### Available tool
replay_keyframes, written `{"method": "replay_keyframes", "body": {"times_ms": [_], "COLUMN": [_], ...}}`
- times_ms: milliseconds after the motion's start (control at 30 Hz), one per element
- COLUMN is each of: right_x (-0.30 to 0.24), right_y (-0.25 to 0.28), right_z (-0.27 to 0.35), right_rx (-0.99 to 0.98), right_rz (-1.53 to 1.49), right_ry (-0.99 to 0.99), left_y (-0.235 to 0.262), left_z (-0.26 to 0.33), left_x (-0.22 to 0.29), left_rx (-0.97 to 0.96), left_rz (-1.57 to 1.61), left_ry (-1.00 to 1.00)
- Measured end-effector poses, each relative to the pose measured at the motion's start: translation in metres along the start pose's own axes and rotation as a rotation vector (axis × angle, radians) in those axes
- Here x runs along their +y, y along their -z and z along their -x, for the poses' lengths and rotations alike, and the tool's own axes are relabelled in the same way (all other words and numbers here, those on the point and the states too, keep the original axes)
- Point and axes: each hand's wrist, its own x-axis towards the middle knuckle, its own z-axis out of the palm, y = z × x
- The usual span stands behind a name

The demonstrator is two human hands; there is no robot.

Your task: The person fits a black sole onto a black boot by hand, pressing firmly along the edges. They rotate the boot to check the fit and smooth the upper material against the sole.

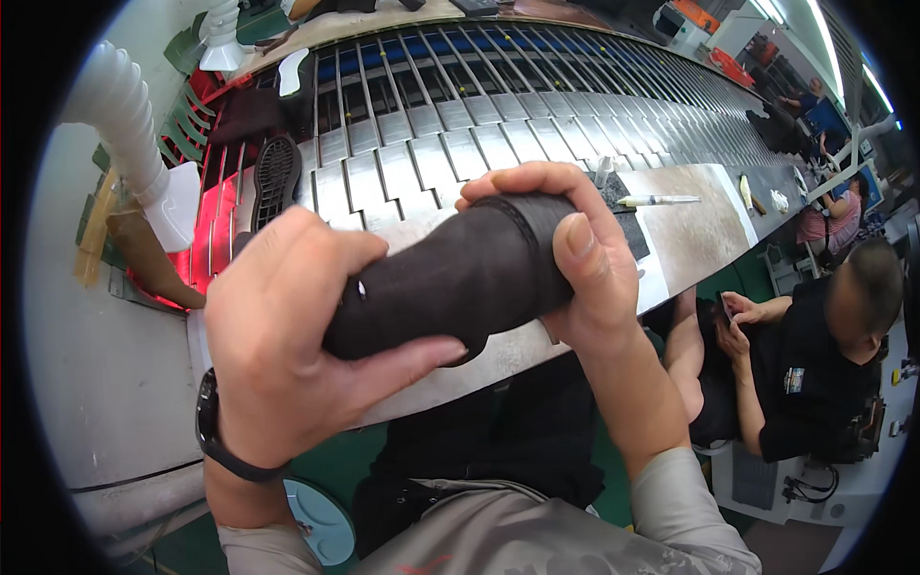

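Note:
Above the near edge of the work table, both my hands hold a dark brown shoe upper (450, 278), tilted with its right end higher. My left hand (278, 316) wraps its left end, thumb along the near side. My right hand (599, 264) grips the right end, fingers over the top and thumb pressed on its side. A small bright spot shows on the surface by my left fingers. The underside is hidden. Past my left hand, a black shoe sole (276, 179) lies on the conveyor (412, 153), apart from my hands.
A white ventilation hose (125, 125) hangs at the left, by a red-lit section. A thin syringe-like tool (659, 200) lies on the pale table surface (695, 225). A seated co-worker (815, 355) at the right holds a phone (725, 307). A blue round stool (321, 522) stands below.

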Motion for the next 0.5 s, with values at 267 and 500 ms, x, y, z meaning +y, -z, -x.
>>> {"method": "replay_keyframes", "body": {"times_ms": [267, 500], "right_x": [0.003, 0.01], "right_y": [0.008, 0.017], "right_z": [-0.023, -0.032], "right_rx": [-0.043, -0.073], "right_rz": [0.061, 0.042], "right_ry": [-0.076, -0.097], "left_y": [-0.007, -0.011], "left_z": [-0.016, -0.018], "left_x": [-0.027, -0.034], "left_rx": [0.016, -0.006], "left_rz": [0.062, 0.102], "left_ry": [0.006, 0.044]}}
